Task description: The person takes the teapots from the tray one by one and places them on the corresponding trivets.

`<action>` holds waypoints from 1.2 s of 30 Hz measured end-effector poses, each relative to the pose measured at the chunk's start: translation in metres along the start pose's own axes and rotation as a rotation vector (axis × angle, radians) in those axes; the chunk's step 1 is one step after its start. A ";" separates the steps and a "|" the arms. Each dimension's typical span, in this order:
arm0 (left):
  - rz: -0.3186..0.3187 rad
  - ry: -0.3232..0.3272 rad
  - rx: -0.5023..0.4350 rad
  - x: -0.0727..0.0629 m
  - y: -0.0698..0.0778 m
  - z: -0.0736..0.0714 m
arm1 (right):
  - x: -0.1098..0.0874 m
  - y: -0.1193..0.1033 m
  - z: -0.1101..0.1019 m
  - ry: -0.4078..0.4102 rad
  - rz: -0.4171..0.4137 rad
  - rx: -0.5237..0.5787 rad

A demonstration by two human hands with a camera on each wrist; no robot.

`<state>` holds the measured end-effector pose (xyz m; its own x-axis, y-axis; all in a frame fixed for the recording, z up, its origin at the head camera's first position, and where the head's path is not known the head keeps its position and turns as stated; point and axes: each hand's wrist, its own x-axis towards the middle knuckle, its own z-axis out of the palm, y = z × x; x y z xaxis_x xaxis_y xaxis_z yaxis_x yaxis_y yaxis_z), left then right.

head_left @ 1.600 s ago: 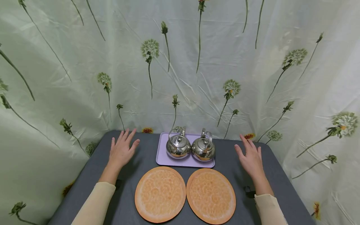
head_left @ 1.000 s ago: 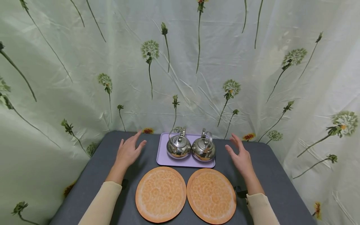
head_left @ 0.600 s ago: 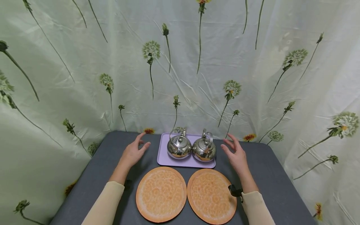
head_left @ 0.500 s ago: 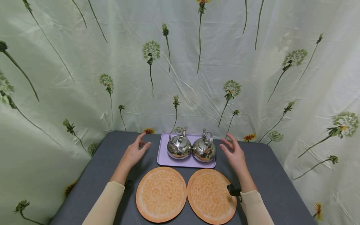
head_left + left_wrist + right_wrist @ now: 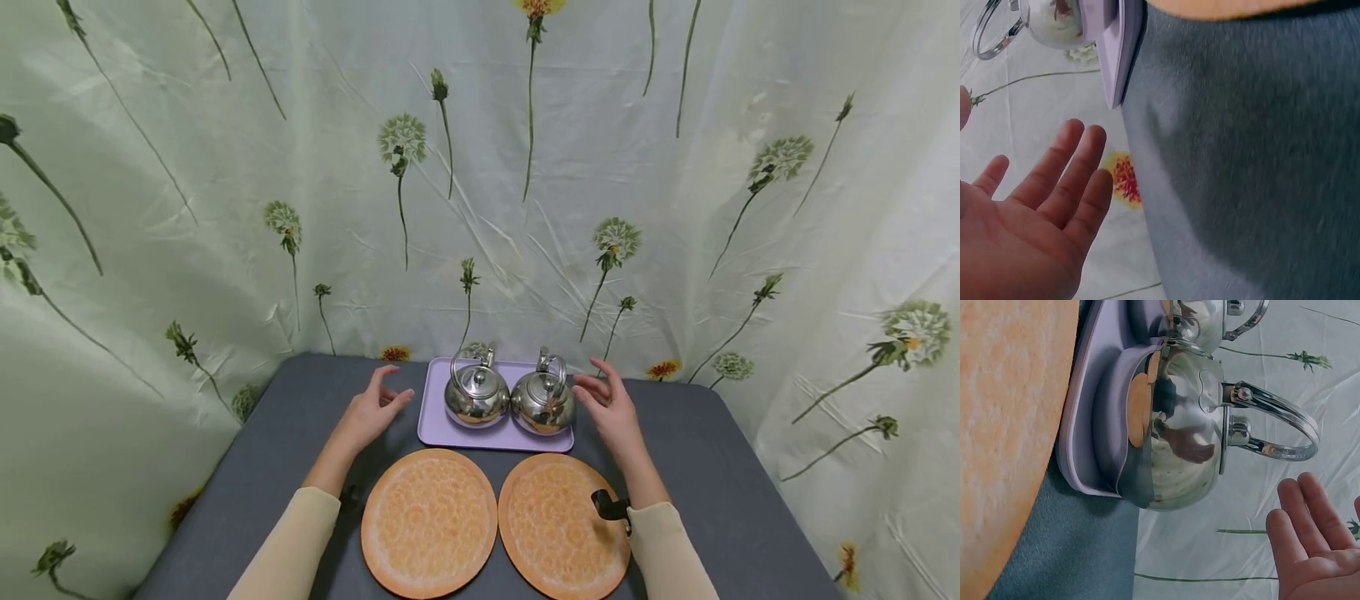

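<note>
Two shiny steel kettles, a left kettle (image 5: 477,398) and a right kettle (image 5: 543,405), stand side by side on a lilac tray (image 5: 433,427) at the back of the table. Each has a looped metal handle on top. My left hand (image 5: 369,417) hovers left of the tray, fingers relaxed and palm turned inward, holding nothing. Close beside the right kettle is my right hand (image 5: 611,412), also with nothing in it. In the right wrist view its fingers (image 5: 1291,537) are spread loosely near the kettle's handle (image 5: 1285,419).
Two round orange mats, a left mat (image 5: 429,523) and a right mat (image 5: 564,527), lie edge to edge in front of the tray. A dark grey cloth covers the table (image 5: 247,500). A pale curtain (image 5: 337,250) with dandelion prints hangs behind it and at both sides.
Both hands have moved inward toward the kettles, the right hand coming nearest to the right kettle. The kettles, tray and mats have stayed in place.
</note>
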<state>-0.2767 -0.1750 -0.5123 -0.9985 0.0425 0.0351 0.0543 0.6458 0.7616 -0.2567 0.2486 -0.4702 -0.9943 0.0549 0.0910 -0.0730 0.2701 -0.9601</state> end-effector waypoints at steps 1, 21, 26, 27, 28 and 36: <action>-0.003 -0.005 0.001 0.001 0.000 0.001 | 0.000 0.000 0.001 -0.004 0.003 0.009; -0.053 -0.144 -0.077 0.014 -0.006 0.023 | 0.007 0.008 0.010 -0.066 0.016 0.060; -0.039 -0.181 -0.097 0.017 -0.004 0.024 | 0.007 0.008 0.011 -0.070 0.005 0.054; -0.035 -0.190 -0.099 0.018 -0.004 0.024 | 0.007 0.008 0.011 -0.071 0.005 0.055; -0.030 -0.197 -0.099 0.018 -0.004 0.025 | 0.007 0.008 0.012 -0.073 0.005 0.054; -0.054 -0.227 -0.098 0.022 -0.006 0.031 | 0.011 0.010 0.015 -0.096 -0.011 0.087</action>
<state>-0.2992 -0.1546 -0.5360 -0.9715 0.1872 -0.1454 -0.0115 0.5757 0.8176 -0.2700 0.2376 -0.4825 -0.9960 -0.0410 0.0797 -0.0860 0.1852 -0.9789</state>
